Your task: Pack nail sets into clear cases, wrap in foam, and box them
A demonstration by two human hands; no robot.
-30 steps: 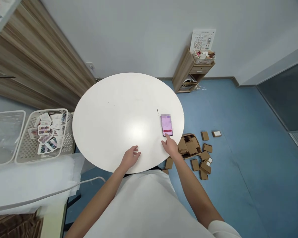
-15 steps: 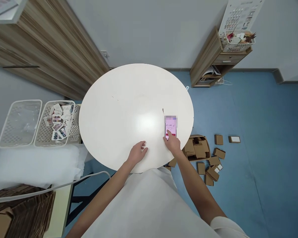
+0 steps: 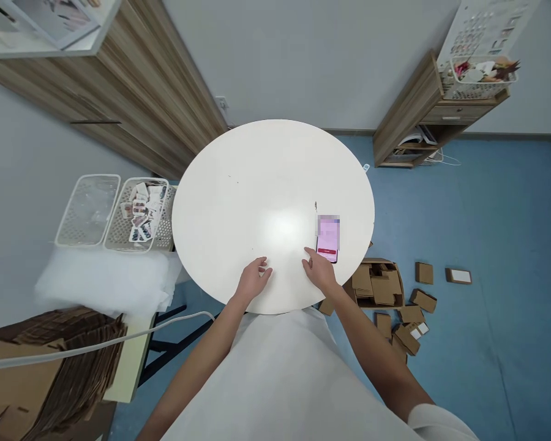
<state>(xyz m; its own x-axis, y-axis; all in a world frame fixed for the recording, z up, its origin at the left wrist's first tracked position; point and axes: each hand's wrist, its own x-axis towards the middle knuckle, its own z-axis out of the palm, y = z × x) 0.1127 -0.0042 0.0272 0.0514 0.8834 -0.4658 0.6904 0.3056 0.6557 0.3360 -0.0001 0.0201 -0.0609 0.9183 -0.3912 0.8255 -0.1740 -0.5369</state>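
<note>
A smartphone [image 3: 329,236] with a pink screen and a red button lies face up on the right part of the round white table [image 3: 239,208]. My right hand [image 3: 319,269] is beside the phone's lower left corner, its index finger stretched out and nothing held. Over the near edge of the table, my left hand [image 3: 254,278] is held with loosely bent fingers apart, and it holds nothing.
On the left are a basket of small printed cards [image 3: 140,214], a second white basket [image 3: 89,211] and white foam sheets [image 3: 110,275]. Flat cardboard [image 3: 87,361] is stacked below. At right, a carton [image 3: 379,285] and small brown boxes [image 3: 408,337] lie on the floor.
My right hand has drawn back from the phone's screen to its left side. The screen showed timer digits before and now shows a different page. The view has shifted slightly left.
</note>
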